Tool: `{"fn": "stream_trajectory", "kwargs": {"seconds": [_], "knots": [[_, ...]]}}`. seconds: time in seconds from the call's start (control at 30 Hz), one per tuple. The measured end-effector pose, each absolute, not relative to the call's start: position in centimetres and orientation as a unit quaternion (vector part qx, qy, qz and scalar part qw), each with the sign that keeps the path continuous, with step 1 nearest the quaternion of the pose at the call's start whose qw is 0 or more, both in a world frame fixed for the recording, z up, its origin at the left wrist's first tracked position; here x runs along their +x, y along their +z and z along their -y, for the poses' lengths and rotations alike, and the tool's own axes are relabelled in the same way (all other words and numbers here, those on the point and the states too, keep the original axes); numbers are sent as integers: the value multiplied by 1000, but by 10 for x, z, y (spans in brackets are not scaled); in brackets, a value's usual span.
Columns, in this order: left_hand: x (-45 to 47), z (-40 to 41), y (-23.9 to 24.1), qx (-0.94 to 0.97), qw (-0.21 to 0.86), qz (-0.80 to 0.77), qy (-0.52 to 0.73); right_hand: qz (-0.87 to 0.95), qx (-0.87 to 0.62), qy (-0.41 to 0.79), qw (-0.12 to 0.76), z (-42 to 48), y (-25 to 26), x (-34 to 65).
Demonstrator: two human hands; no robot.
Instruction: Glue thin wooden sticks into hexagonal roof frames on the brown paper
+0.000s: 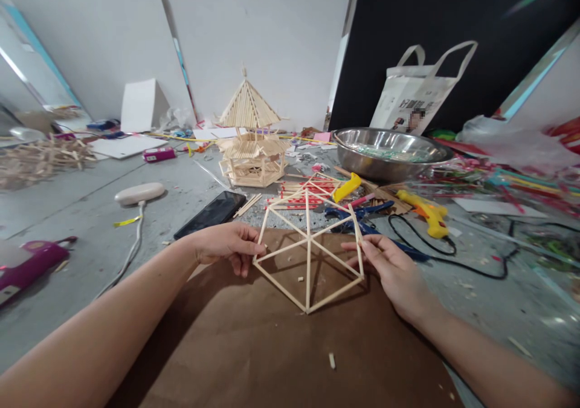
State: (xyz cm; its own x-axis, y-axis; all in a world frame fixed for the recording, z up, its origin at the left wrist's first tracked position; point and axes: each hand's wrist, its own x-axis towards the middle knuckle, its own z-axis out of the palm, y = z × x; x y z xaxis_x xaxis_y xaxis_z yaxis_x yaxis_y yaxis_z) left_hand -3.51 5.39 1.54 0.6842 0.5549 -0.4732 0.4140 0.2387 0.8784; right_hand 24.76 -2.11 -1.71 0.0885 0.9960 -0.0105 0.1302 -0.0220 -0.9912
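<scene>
A six-sided frame of thin wooden sticks (309, 275), with spokes meeting in the middle, is held up over a brown sheet (217, 359). My left hand (231, 246) pinches its left edge between thumb and fingers. On the opposite edge, my right hand (392, 272) grips the stick, some fingers passing behind it. Small wood offcuts (332, 360) lie on the sheet. Beyond the frame stands a model pavilion (251, 148) of wooden sticks with a pointed roof. Red-marked sticks (296, 196) are laid out just behind the frame.
A black phone (212, 213) and white power strip (139, 193) are to the left, with a purple box-like device (34, 269). On the right are a yellow glue gun (426, 211) with a black cord, blue-handled pliers (362, 211), a steel basin (389, 166) and a white bag (403, 97).
</scene>
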Motion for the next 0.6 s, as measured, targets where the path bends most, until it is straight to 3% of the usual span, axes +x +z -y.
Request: {"fn": "stream_trajectory", "kwargs": {"seconds": [0.6], "knots": [[-36, -54, 15, 623, 672, -398, 37, 549, -578, 395, 457, 24, -12, 245]]}}
